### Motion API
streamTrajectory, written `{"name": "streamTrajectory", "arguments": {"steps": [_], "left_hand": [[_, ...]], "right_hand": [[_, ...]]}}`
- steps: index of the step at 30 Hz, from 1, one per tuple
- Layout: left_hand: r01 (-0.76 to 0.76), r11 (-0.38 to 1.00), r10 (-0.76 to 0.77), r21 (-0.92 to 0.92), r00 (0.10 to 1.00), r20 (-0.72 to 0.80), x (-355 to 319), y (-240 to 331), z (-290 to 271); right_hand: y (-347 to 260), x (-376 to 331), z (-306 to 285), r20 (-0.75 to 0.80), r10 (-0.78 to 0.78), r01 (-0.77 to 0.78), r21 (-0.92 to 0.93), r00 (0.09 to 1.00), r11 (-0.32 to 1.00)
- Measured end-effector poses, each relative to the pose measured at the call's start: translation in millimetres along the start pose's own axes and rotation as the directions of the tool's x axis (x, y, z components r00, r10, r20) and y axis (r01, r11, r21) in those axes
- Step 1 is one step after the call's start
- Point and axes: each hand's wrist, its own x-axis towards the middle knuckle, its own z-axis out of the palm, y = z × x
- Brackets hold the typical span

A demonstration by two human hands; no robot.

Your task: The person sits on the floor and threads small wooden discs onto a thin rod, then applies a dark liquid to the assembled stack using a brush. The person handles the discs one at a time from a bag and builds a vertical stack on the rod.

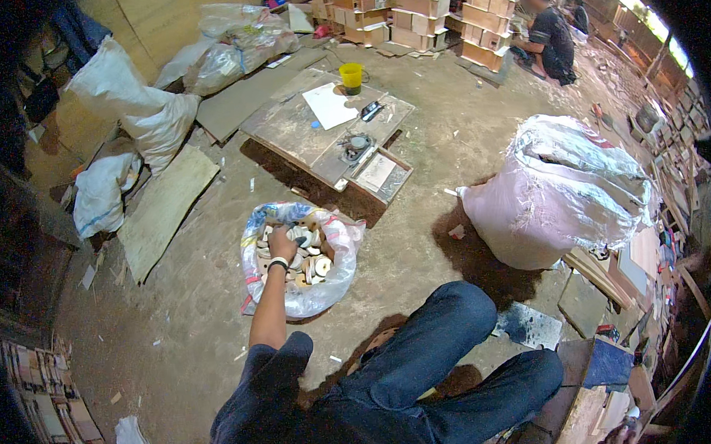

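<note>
One of your hands, the left hand [281, 243], is down inside the open plastic bag [339, 283] on the floor, its fingers curled among the small round wooden rings [319, 266] that fill it. Your right hand is out of sight. Past the bag, a yellow cup [351, 76] stands on the low worktop [286, 125]. A big full sack [555, 191] sits off to the right.

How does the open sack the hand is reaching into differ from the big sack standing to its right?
The small open sack is low and folded wide open, showing pale wooden rings; the big pinkish sack is much larger, bulging, and its contents are hidden. The left hand is inside the small open sack; nothing touches the big pinkish sack. Both stand on the dirt floor and look like plastic.
</note>
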Motion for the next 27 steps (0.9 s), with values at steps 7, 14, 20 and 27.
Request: {"name": "streamTrajectory", "arguments": {"steps": [7, 14, 20, 27], "left_hand": [[-0.127, 0.976, 0.125, -0.178, 0.992, -0.023, -27, 25, -47], [0.347, -0.028, 0.054, -0.937, 0.937, 0.345, -108, 66, -95], [0.302, -0.347, 0.105, -0.888, 0.953, 0.284, -124, 110, -98], [0.079, 0.079, 0.217, -0.994, 0.972, 0.095, -105, 133, -145]], "right_hand": [[1, -22, 40, 0.161, 0.191, -0.193, -0.003, 0.968, 0.981], [-6, -33, 74, 0.453, 0.147, -0.028, -0.258, 0.879, 0.966], [21, -63, 96, 0.806, -0.187, 0.356, -0.032, 0.562, 0.934], [44, -95, 63, 0.892, -0.051, 0.272, -0.082, 0.448, 0.959]]}}
